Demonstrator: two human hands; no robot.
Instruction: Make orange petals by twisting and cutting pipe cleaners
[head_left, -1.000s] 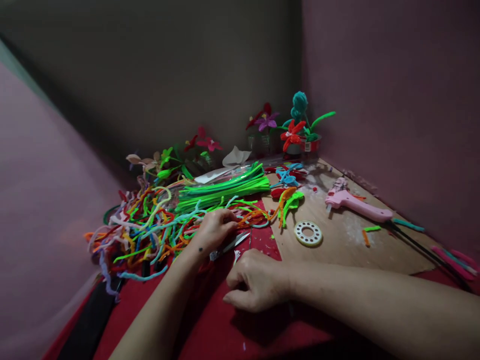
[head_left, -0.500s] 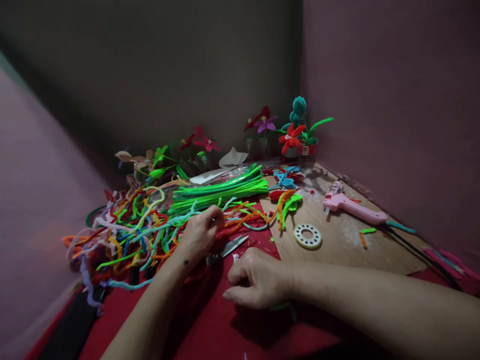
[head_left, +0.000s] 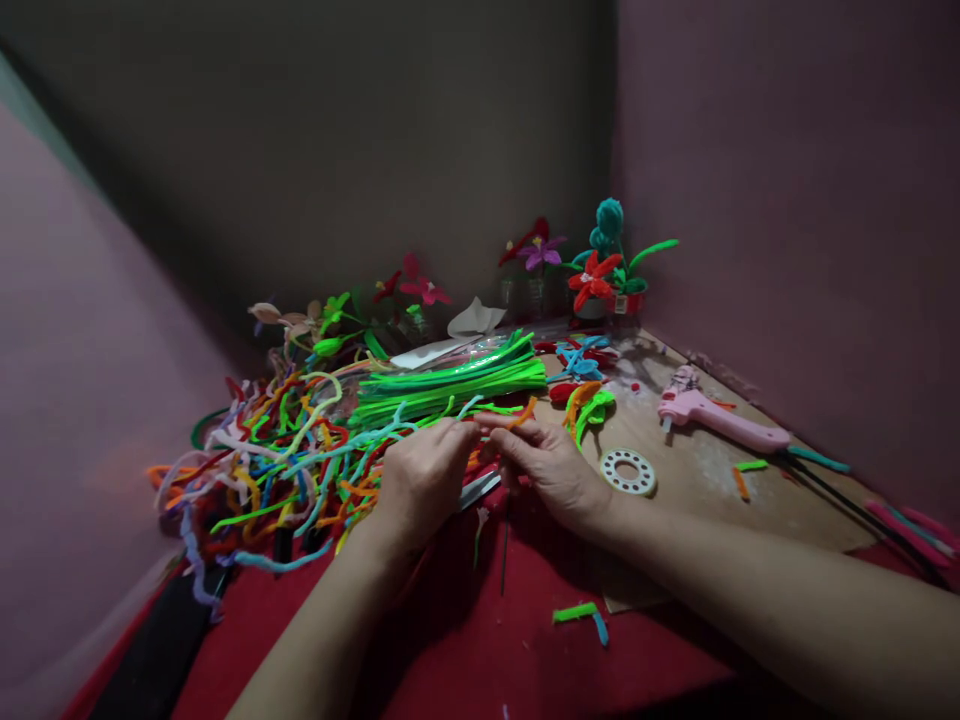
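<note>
My left hand [head_left: 424,476] and my right hand [head_left: 553,464] meet over the red cloth [head_left: 480,640], fingers pinched together on an orange pipe cleaner [head_left: 517,415] stretched between them. A thin dark wire [head_left: 505,545] hangs down below my right hand. A tangled heap of many-coloured pipe cleaners [head_left: 277,455] lies just left of my left hand. A bundle of straight green pipe cleaners [head_left: 450,380] lies right behind both hands. Scissors [head_left: 480,490] show partly under my hands.
A pink glue gun [head_left: 720,418] with a black cord lies on the wooden board [head_left: 697,480] at right, near a white ring [head_left: 628,470]. Finished pipe-cleaner flowers [head_left: 596,265] stand in the far corner. Short green and blue offcuts [head_left: 581,615] lie on the cloth. Walls close in on both sides.
My right hand has lifted off the cloth and moved forward to join my left hand on the orange pipe cleaner. Small offcuts show where it had rested.
</note>
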